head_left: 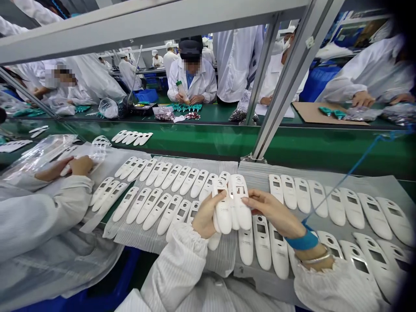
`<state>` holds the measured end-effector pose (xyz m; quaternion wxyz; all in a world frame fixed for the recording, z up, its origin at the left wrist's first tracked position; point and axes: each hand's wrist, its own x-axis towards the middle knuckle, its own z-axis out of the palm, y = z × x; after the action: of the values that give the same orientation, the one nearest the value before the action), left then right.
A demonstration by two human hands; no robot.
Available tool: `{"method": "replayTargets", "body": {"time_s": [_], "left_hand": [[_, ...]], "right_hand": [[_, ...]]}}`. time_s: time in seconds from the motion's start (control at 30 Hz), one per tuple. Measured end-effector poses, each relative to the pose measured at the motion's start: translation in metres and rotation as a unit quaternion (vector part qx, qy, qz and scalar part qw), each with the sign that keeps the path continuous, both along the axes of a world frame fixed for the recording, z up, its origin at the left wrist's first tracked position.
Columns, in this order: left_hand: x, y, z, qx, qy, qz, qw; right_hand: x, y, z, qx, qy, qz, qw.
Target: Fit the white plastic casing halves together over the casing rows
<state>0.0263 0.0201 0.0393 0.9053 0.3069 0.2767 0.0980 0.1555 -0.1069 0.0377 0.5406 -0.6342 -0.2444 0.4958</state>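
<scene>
My left hand (204,216) is closed round a small fan of white plastic housings (224,220), its thumb across the front one. They are long and rounded, with a square window and a round hole near the top. In my right hand (273,210), thumb and fingers pinch the right edge of another white housing (242,212), which overlaps the fan. A blue wrist strap (303,242) with a cord and a metal bangle circle my right wrist. Beneath both hands, rows of like housings (260,242) lie on thin foam sheets (221,255); my forearms hide some.
To the left, a co-worker's hands (79,166) handle a housing beside plastic bags (48,151). A metal frame post (286,82) rises behind the foam. Beyond the green belt (195,138), other people in white coats work with green parts (185,108). The blue cord (344,175) slants across the right side.
</scene>
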Motion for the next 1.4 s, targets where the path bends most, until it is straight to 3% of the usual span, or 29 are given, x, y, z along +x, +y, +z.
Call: {"method": "replayTargets", "body": {"time_s": [0.13,0.23,0.47,0.87,1.0,1.27,1.4], "left_hand": [[-0.006,0.005,0.002,0.016,-0.027,-0.032,0.999],[-0.01,0.004,0.005,0.045,-0.025,-0.02,0.998],[-0.012,-0.002,0.015,0.027,-0.01,0.026,0.999],[-0.012,-0.011,0.011,0.068,0.009,0.024,0.997],[-0.014,-0.011,0.006,0.05,0.01,0.011,0.999],[-0.016,-0.002,0.007,-0.016,0.008,-0.012,1.0],[-0.015,-0.001,0.007,-0.01,0.011,0.012,1.0]], "right_hand": [[0.0,-0.006,-0.004,0.014,0.042,-0.04,0.998],[-0.001,-0.01,-0.002,0.029,0.066,-0.07,0.995],[-0.009,-0.018,0.005,0.074,0.09,-0.117,0.986],[-0.013,-0.011,-0.003,0.03,0.081,-0.078,0.993],[-0.016,-0.006,-0.005,0.062,0.078,-0.07,0.993],[-0.016,-0.002,-0.007,0.048,0.087,-0.07,0.993],[-0.016,-0.003,-0.006,0.041,0.075,-0.074,0.994]]}}
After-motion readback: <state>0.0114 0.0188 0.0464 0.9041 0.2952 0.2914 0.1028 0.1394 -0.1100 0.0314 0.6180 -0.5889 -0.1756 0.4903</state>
